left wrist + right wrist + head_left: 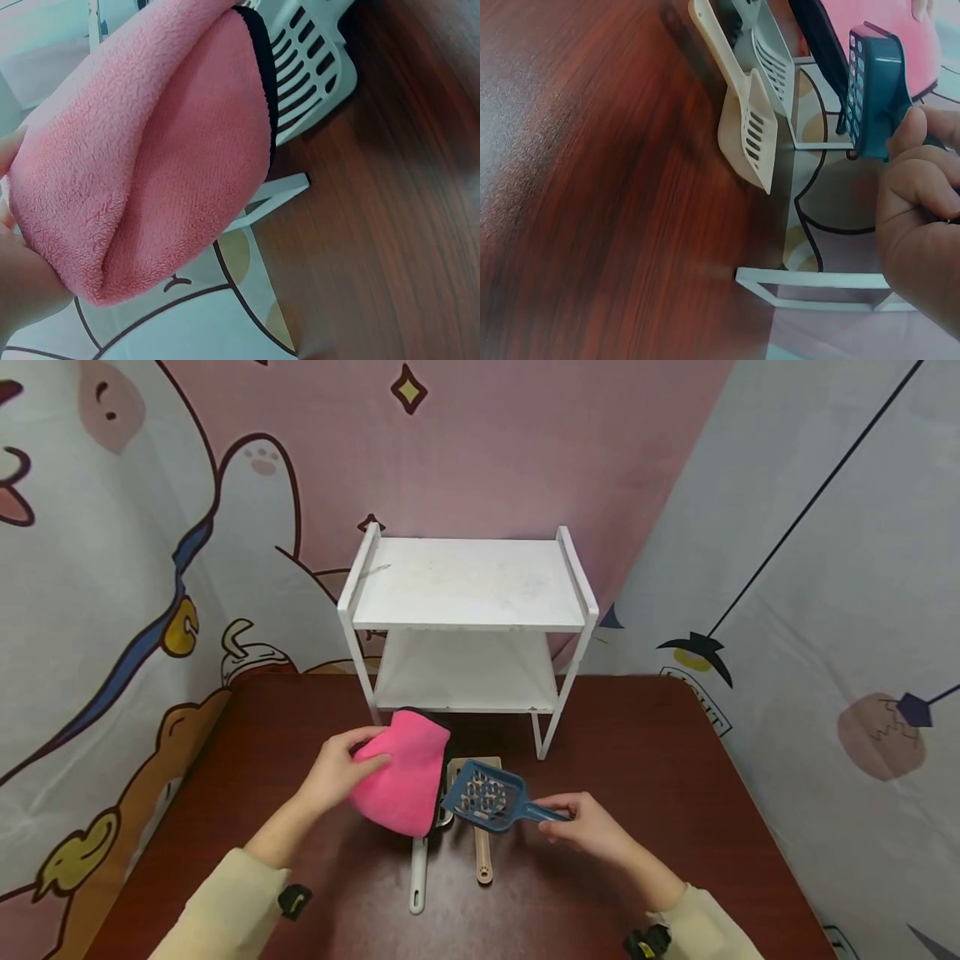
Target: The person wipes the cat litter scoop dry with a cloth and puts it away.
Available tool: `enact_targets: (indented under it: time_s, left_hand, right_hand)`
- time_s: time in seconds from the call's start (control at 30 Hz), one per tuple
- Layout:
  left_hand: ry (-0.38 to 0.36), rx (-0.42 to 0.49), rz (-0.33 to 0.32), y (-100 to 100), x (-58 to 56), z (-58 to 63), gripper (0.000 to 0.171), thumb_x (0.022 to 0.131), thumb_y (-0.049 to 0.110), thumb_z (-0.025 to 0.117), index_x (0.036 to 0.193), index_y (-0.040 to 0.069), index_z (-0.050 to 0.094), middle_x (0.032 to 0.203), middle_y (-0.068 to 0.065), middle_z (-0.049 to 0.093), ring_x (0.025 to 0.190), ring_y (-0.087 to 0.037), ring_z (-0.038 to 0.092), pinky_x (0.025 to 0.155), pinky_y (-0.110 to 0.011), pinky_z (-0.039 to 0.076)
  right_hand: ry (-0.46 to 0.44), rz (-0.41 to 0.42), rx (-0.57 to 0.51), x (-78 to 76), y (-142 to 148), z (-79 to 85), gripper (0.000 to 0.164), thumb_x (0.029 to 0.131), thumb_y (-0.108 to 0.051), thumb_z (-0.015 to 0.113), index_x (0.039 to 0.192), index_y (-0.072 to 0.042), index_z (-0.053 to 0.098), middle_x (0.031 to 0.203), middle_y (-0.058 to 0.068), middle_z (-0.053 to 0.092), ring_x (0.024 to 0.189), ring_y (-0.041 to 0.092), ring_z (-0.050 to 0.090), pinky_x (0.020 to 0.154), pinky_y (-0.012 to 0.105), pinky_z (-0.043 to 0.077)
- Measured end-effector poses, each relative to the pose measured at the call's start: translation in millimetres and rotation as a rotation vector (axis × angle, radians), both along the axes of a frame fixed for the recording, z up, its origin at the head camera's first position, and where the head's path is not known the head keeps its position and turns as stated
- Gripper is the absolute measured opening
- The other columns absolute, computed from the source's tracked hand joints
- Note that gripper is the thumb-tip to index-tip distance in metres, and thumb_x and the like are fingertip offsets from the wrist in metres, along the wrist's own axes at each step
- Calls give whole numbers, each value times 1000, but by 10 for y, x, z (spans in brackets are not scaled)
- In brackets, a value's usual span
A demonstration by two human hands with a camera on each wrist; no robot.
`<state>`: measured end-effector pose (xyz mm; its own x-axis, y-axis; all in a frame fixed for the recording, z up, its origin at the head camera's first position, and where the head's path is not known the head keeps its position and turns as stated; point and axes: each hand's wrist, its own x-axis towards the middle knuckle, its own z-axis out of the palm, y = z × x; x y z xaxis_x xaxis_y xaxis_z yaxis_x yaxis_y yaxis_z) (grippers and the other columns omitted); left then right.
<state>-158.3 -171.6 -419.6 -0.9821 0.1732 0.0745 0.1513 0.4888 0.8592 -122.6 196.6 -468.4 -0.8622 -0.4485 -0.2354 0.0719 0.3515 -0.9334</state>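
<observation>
My left hand (337, 768) grips a pink plush cloth (403, 775) with a dark edge, held up over the table. In my right hand (585, 827) is the handle of a blue slotted litter scoop (487, 795), its head raised near the cloth's right edge. Below them on the table lie a beige litter scoop (483, 857) and a grey-white litter scoop (418, 877), handles toward me. The cloth hides much of the grey-white scoop in the head view; its slotted head (311, 67) shows in the left wrist view.
A white two-tier shelf (465, 583) stands at the back of the dark red-brown wooden table (637, 760). Its front legs come down just beyond the scoops. Behind is a cartoon-printed backdrop (495, 443) that also runs along both sides.
</observation>
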Motion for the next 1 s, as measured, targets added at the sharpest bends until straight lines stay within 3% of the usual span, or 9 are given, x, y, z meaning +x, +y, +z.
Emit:
enact_targets:
  time_s: [0.3, 0.47, 0.67, 0.83, 0.9, 1.0]
  left_hand:
    - [-15, 8, -63, 265, -26, 45, 40, 80, 14, 71, 119, 7, 62, 107, -15, 67, 70, -13, 58, 62, -24, 50]
    - [-11, -7, -141, 503, -13, 36, 38, 80, 15, 71, 117, 6, 64, 109, -15, 68, 75, -12, 59, 63, -23, 49]
    - [51, -134, -277, 760, -5, 0, 33, 80, 16, 71, 112, 8, 67, 108, -13, 69, 82, -12, 59, 66, -20, 48]
    - [89, -262, -348, 864, -5, -60, 32, 80, 21, 72, 110, 11, 69, 106, -8, 70, 87, -12, 62, 70, -19, 47]
    - [116, -299, -356, 883, -4, -83, 30, 79, 22, 72, 107, 12, 70, 107, -7, 69, 92, -15, 60, 74, -23, 47]
    - [162, -329, -353, 889, -4, -116, 25, 77, 20, 74, 101, 14, 72, 120, -8, 61, 109, -24, 53, 90, -38, 43]
  right_hand:
    - [47, 31, 15, -11, -87, 28, 36, 83, -10, 64, 115, 8, 60, 66, 7, 61, 44, 0, 36, 41, 17, 28]
    - [100, 42, 40, -28, -139, 13, 35, 82, -10, 65, 112, 7, 62, 65, 3, 62, 47, -1, 41, 43, 17, 30]
    - [130, 44, 56, -46, -178, -11, 33, 82, -8, 64, 111, 8, 62, 64, -4, 58, 50, -1, 44, 45, 16, 33]
    - [143, 62, 41, -39, -207, 5, 32, 82, -5, 63, 110, 11, 62, 70, 5, 64, 55, -2, 50, 49, 16, 38]
    - [147, 79, 40, -32, -221, 19, 33, 82, -5, 63, 110, 11, 61, 76, 11, 67, 57, -2, 51, 51, 16, 40]
    - [149, 107, 42, -22, -248, 39, 33, 82, -7, 63, 110, 10, 62, 84, 17, 68, 59, -2, 51, 53, 16, 42]
